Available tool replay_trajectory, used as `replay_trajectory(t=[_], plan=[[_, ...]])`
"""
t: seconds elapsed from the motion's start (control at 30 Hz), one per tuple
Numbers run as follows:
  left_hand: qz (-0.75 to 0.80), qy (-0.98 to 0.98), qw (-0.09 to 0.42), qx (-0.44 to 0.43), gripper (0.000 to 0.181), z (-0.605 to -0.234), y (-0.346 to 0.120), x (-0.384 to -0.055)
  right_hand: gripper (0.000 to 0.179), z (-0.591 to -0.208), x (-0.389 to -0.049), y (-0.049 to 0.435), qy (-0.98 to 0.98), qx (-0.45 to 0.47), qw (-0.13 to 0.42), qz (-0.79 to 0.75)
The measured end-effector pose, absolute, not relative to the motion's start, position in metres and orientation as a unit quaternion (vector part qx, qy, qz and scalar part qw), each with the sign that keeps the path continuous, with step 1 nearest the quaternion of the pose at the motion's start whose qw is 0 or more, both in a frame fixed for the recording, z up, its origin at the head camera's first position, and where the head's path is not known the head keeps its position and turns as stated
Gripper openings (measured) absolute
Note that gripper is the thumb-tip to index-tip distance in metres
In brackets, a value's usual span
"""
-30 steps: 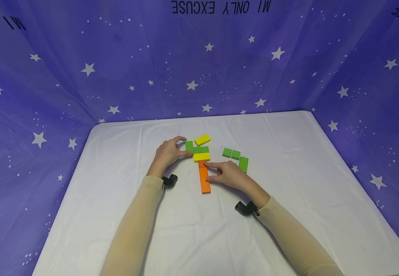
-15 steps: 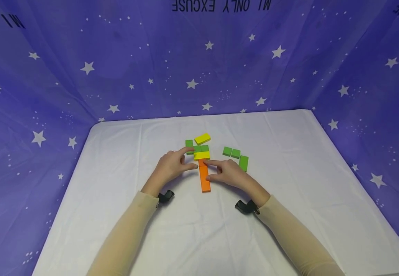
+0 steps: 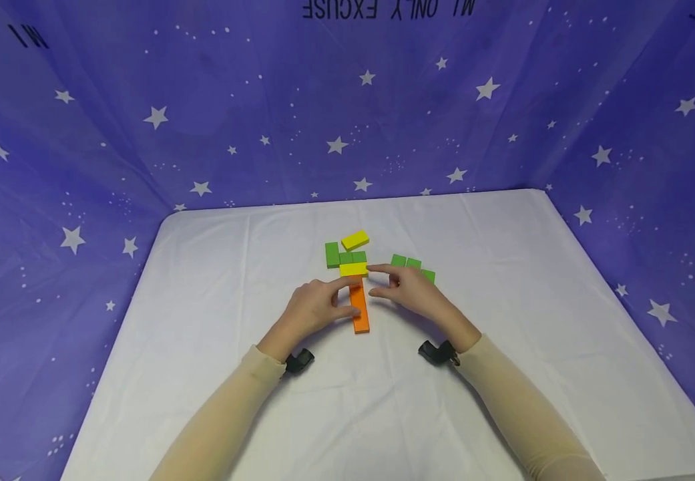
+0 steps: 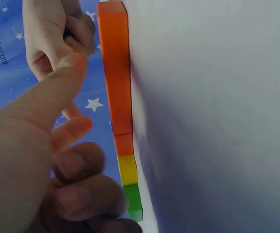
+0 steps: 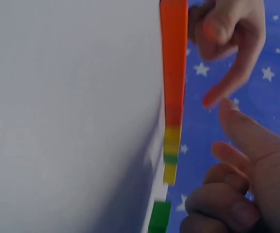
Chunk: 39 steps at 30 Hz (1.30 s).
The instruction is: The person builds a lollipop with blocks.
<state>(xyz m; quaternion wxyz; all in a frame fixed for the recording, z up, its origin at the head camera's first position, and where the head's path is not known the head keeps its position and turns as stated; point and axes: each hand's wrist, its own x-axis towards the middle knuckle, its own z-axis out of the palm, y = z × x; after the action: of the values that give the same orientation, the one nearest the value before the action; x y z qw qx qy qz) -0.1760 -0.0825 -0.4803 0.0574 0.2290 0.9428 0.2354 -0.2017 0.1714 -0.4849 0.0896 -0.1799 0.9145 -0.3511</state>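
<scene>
On the white table, a long orange block (image 3: pixel 361 325) and a small orange block (image 4: pixel 124 144) form a line. A yellow block (image 3: pixel 353 270) lies crosswise at its far end. Beyond that are two small green blocks (image 3: pixel 352 258), with a longer green block (image 3: pixel 332 255) to their left. My left hand (image 3: pixel 313 308) is over the orange blocks, thumb and index finger spread apart; in the left wrist view the fingertips are above them. My right hand (image 3: pixel 417 292), thumb and index apart, has its index fingertip at the yellow block's right end.
A second yellow block (image 3: pixel 355 240) lies slanted behind the arrangement. Two small green blocks (image 3: pixel 406 261) and another green block (image 3: pixel 428 274) are behind my right hand, partly hidden by it. A purple star-patterned cloth (image 3: pixel 275 107) hangs behind the table.
My left hand has moved from the left green block nearer and rightward, over the orange blocks. My right hand has left the orange blocks' side and moved slightly up toward the yellow block.
</scene>
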Motion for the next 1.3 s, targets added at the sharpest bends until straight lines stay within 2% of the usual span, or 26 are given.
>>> replay_trajectory(t=[0.17,0.37,1.3], plan=[[0.237,0.940,0.078,0.231,0.064,-0.485,-0.083,-0.176,0.056,-0.477,-0.213,0.188,0.924,-0.143,0.043,-0.352],[0.236,0.941,0.090,0.227,0.066,-0.487,-0.082,-0.176,0.060,-0.473,-0.223,0.205,0.931,-0.097,0.019,-0.351],[0.245,0.941,0.085,0.216,0.066,-0.493,-0.083,-0.176,0.052,-0.486,-0.230,0.213,0.947,-0.042,0.034,-0.316]])
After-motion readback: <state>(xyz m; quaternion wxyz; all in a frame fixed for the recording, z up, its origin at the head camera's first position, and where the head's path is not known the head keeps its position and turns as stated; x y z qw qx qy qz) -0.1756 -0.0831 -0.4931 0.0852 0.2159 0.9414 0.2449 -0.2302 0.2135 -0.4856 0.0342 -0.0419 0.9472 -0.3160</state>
